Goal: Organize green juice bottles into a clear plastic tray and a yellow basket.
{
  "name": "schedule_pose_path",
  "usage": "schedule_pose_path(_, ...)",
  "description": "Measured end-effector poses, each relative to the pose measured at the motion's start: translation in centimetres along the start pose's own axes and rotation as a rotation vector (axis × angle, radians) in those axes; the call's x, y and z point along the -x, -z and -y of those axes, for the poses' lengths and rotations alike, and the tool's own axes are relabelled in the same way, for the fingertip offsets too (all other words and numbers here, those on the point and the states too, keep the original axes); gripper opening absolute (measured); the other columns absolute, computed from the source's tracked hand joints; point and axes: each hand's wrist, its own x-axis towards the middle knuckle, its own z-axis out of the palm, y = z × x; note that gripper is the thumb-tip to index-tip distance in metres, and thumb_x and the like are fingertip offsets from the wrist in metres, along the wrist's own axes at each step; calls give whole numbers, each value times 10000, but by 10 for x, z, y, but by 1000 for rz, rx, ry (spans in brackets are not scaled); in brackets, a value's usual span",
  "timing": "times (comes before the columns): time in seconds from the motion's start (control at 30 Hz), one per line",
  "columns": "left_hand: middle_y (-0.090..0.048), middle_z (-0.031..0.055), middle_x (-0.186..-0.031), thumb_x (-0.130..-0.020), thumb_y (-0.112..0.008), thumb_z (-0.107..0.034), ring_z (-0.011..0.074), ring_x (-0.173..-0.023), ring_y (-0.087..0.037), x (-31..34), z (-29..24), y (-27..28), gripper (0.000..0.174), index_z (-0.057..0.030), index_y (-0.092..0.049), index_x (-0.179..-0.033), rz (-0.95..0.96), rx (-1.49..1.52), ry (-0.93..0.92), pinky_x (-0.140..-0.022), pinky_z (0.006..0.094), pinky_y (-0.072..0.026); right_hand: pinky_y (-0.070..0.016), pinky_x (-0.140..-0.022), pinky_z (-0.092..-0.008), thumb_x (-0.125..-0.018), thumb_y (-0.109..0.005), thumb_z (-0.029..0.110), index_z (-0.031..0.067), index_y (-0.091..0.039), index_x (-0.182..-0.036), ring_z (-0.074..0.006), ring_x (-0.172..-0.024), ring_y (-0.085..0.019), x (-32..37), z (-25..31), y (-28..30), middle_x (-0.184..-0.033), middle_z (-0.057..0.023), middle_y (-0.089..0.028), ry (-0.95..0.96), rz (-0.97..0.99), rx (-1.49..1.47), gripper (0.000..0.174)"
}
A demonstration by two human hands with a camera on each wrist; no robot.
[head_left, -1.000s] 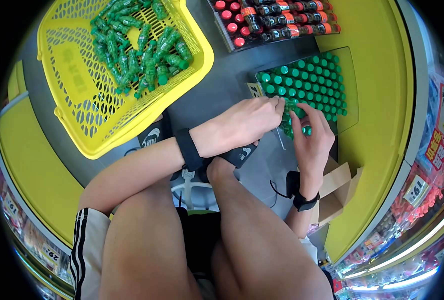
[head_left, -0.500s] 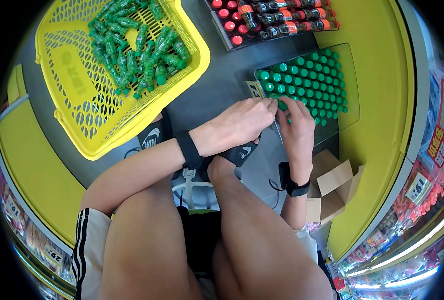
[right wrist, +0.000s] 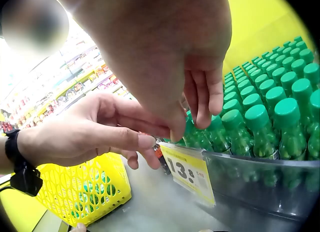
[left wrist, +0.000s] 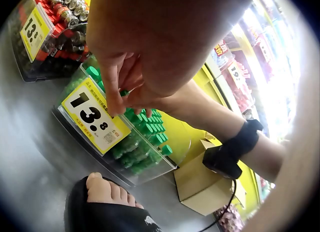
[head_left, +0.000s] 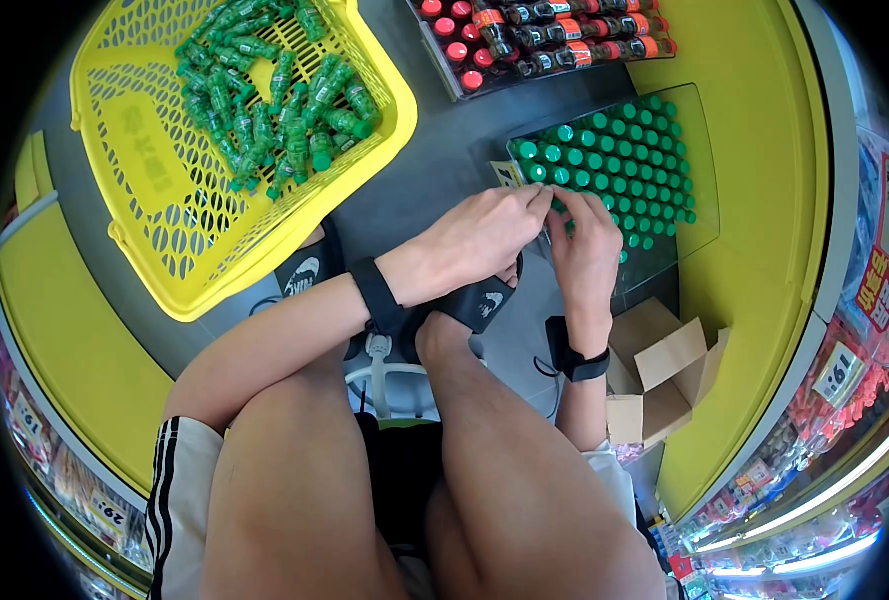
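Small green-capped bottles [right wrist: 257, 119] stand in tight rows in a clear bin [left wrist: 150, 167]. A yellow price tag [left wrist: 95, 114] marked 13.8 hangs on its front. My left hand [head_left: 489, 230] reaches across to the bin's near corner, its thumb and forefinger close together by the tag's upper edge. My right hand [head_left: 586, 245] hangs over the front bottles with its fingers bent downward. Both hands' fingertips meet at that corner, and I cannot tell what is between them. In the right wrist view green bottles show just behind the right fingers.
A yellow basket [head_left: 154, 250] at the left holds many loose green bottles [head_left: 254, 120]. Red-capped dark bottles [head_left: 564, 40] fill another bin at the back. An opened cardboard box [head_left: 664, 360] stands right of my right wrist. My sandalled foot [left wrist: 110, 197] is close to the bin.
My right hand has moved left and toward the bin's corner, off the bottles under its fingers a second ago. My left hand has shifted slightly left and away from me.
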Motion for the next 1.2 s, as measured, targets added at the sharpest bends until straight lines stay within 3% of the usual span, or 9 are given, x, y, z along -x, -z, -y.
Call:
schedule_pose_path(0.3,-665,168,-1384,-858,-739,-61,326,-1187,-722,4,7,-11,592,113,-632,-1414,36,-201,-70,-921,407,-663,-577,-728,-442,-948,-792,64,42,-850,-1072,-360,-829,-720,-4,-2,-5,-910,-142,-722,-90,-14,-8,138)
schedule_pose_path(0.4,-664,132,-1292,-871,-729,-81,280,-1094,-725,4,9,-13,585,98,-633,-1420,22,-340,-105,-891,370,-666,-578,-724,-440,-960,-789,73,56,-841,-1138,-353,-832,-730,-4,1,0,-916,-142,-727,-62,36,61,187)
schedule_pose_path(0.57,-660,89,-1229,-882,-711,-98,209,-1014,-705,4,11,-19,498,81,-685,-1346,-19,-535,-173,-859,311,-660,-568,-692,-410,-967,-808,82,59,-792,-1187,-278,-770,-717,8,-11,-7,-935,-130,-748,-169,-55,-118,221)
schedule_pose_path(0.7,-654,94,-1238,-886,-709,-112,192,-1018,-701,0,9,-19,479,77,-699,-1325,-4,-617,-230,-861,294,-654,-563,-681,-397,-957,-816,62,48,-786,-1143,-263,-746,-699,8,-11,-7,-937,-128,-751,-168,-41,-98,189)
schedule_pose_path(0.9,-624,174,-1498,-886,-704,-116,187,-1003,-697,2,9,-16,477,70,-693,-1325,-84,-654,-214,-871,292,-649,-546,-664,-396,-942,-832,54,66,-780,-1183,-265,-736,-674,5,-5,-11,-927,-114,-706,-170,-112,-88,247)
schedule_pose_path(0.97,-585,205,-1578,-882,-705,-117,193,-1004,-705,5,11,-16,484,71,-690,-1328,-27,-665,-175,-879,301,-649,-528,-655,-404,-940,-833,56,71,-772,-1177,-263,-741,-646,5,-7,-13,-903,-105,-664,-189,-88,-86,245)
schedule_pose_path(1.2,-589,225,-1565,-873,-719,-122,225,-1016,-741,3,12,-21,518,79,-671,-1348,-17,-580,-146,-866,328,-660,-505,-638,-418,-924,-846,59,62,-761,-1141,-268,-722,-614,-5,-9,-8,-878,-101,-647,-211,-11,-52,233)
